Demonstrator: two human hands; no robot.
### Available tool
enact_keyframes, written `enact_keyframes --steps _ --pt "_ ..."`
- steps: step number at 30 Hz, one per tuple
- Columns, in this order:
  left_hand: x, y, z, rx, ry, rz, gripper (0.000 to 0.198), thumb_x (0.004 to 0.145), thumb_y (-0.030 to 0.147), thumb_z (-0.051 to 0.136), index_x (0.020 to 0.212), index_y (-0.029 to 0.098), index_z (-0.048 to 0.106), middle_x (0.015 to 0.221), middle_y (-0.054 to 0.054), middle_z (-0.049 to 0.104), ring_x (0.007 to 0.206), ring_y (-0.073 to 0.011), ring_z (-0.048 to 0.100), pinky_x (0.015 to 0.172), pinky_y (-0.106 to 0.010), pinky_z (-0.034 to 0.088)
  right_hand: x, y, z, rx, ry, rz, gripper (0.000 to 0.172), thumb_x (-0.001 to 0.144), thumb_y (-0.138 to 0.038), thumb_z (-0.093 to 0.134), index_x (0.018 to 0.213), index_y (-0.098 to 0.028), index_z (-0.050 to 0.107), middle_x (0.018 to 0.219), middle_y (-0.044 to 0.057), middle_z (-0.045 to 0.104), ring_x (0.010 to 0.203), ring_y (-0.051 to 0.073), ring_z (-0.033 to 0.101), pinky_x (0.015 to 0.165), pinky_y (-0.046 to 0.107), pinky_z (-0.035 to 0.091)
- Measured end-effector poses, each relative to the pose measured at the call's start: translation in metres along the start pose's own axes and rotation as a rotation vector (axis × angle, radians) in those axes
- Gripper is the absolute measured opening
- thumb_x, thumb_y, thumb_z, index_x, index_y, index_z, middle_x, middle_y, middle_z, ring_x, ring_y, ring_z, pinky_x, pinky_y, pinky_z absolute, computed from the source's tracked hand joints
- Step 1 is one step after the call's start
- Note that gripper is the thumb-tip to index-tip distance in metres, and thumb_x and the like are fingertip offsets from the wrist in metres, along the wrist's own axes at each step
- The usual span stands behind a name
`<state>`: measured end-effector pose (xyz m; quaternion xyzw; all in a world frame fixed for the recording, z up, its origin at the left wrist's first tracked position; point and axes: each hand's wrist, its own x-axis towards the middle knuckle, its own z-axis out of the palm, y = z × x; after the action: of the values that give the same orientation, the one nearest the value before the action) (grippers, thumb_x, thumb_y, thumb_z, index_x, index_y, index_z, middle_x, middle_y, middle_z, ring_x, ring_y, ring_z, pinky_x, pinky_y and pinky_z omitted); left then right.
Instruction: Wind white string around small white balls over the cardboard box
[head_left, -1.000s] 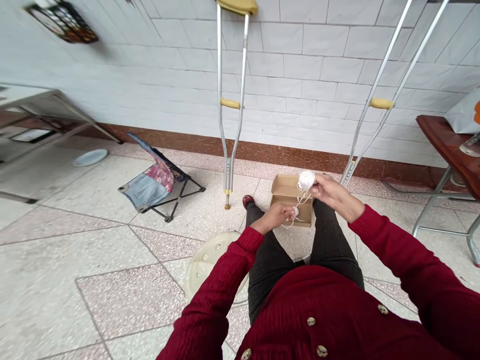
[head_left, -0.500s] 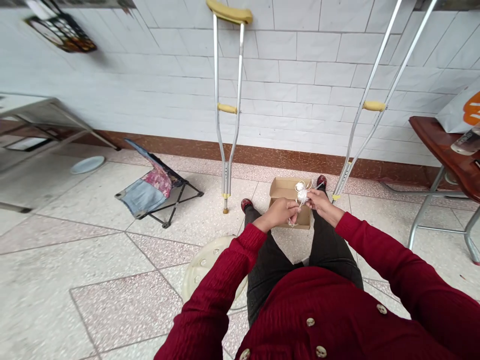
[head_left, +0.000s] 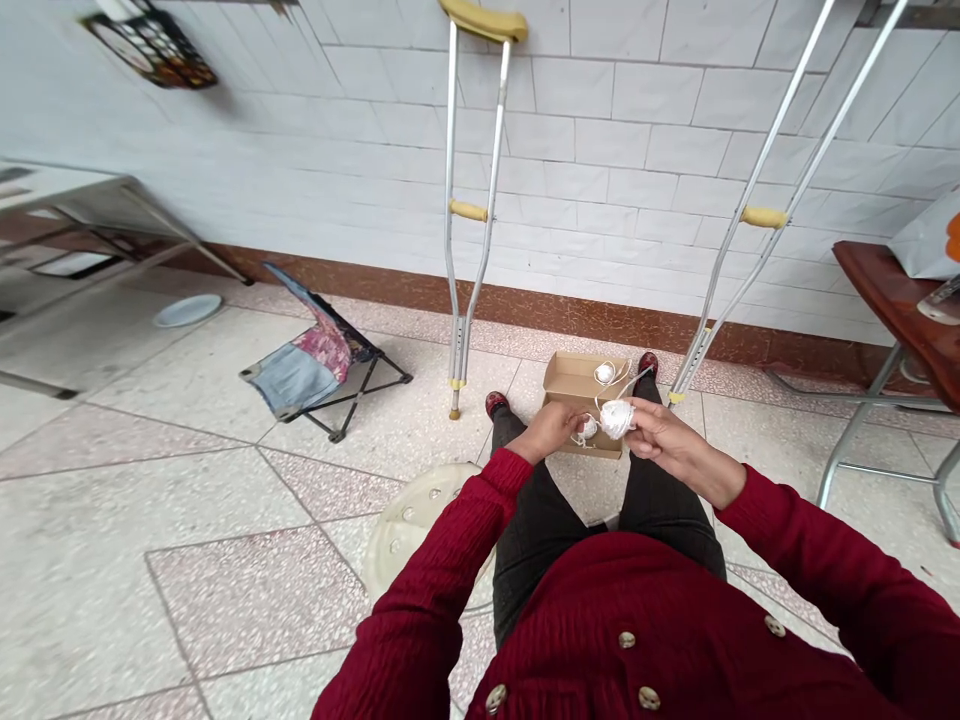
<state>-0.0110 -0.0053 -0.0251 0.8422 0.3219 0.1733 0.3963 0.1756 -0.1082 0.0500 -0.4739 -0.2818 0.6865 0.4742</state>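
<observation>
In front of my lap, my right hand (head_left: 660, 436) grips a wound ball of white yarn (head_left: 617, 419) in its fingertips. A thin stick-like thing (head_left: 636, 380) shows just beyond it, and I cannot tell whether that hand holds it. My left hand (head_left: 556, 430) is closed in a pinch on a strand of white yarn to the left of the ball. Close to its fingertips is a second white ball (head_left: 587, 429), over the near part of an open cardboard box (head_left: 574, 375). A third white ball (head_left: 604, 373) lies in the box's far part, trailing loose strands.
Two crutches (head_left: 459, 340) (head_left: 709, 300) lean against the tiled wall. A folding chair (head_left: 300, 375) stands to the left, with a plate (head_left: 187, 310) on the floor beyond it. A pale round stool (head_left: 409, 530) is by my left leg. A red-brown table (head_left: 892, 300) stands at right.
My right hand has moved slightly right and nearer to me with the yarn ball, drawing it apart from my left hand. The other white balls now show separately. The view has shifted a little.
</observation>
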Motion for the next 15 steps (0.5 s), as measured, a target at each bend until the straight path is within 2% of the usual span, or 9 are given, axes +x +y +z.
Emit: enact_keyframes --steps 2,4,8,12,14,15 --pt "0.000 0.001 0.000 0.028 0.010 -0.001 0.029 0.089 0.026 0.047 0.070 0.015 0.065 0.065 -0.001 0.063 0.063 -0.0135 0.055 0.068 -0.023 0.040 0.001 -0.012 -0.007 0.079 0.062 -0.015 0.026 0.065 -0.027 0.072 0.082 -0.019 0.055 0.059 -0.006 0.051 0.038 0.002 0.025 0.034 0.017 0.009" --pt "-0.003 0.006 0.003 0.024 -0.035 0.020 0.034 0.091 0.030 0.045 0.067 0.015 0.064 0.065 -0.002 0.063 0.061 -0.0132 0.055 0.066 -0.022 0.040 0.004 -0.031 -0.013 0.186 0.117 -0.093 0.023 0.066 -0.026 0.072 0.075 -0.020 0.051 0.057 -0.007 0.046 0.039 0.002 0.024 0.033 0.016 0.012" --pt "-0.017 0.006 0.013 -0.024 -0.108 0.032 0.039 0.093 0.034 0.041 0.068 0.016 0.065 0.068 -0.002 0.065 0.064 -0.0136 0.058 0.067 -0.022 0.042 0.015 -0.059 -0.013 0.267 0.131 -0.292 0.023 0.067 -0.021 0.071 0.075 -0.020 0.050 0.063 -0.006 0.048 0.044 0.003 0.032 0.034 0.015 0.017" --pt "-0.022 -0.014 0.017 0.030 -0.075 -0.057 0.032 0.091 0.031 0.045 0.074 0.016 0.067 0.075 -0.005 0.069 0.073 -0.0178 0.062 0.074 -0.027 0.046 0.025 -0.058 0.001 0.167 0.131 -0.293 0.024 0.066 -0.023 0.071 0.076 -0.020 0.050 0.064 -0.005 0.050 0.044 0.003 0.037 0.035 0.016 0.016" --pt "-0.020 -0.018 0.013 0.021 -0.008 -0.108 0.021 0.086 0.029 0.053 0.088 0.016 0.070 0.089 -0.008 0.072 0.087 -0.0215 0.065 0.082 -0.030 0.047 0.030 -0.052 0.008 0.073 0.123 -0.280 0.022 0.066 -0.026 0.070 0.077 -0.020 0.052 0.064 -0.004 0.051 0.044 0.004 0.039 0.035 0.017 0.015" --pt "-0.018 -0.016 0.009 -0.014 0.049 -0.126 0.022 0.084 0.029 0.057 0.097 0.016 0.069 0.099 -0.009 0.072 0.095 -0.0229 0.064 0.086 -0.031 0.047 0.032 -0.050 0.011 0.012 0.123 -0.291 0.022 0.067 -0.027 0.070 0.080 -0.020 0.053 0.064 -0.004 0.053 0.044 0.004 0.040 0.035 0.017 0.015"
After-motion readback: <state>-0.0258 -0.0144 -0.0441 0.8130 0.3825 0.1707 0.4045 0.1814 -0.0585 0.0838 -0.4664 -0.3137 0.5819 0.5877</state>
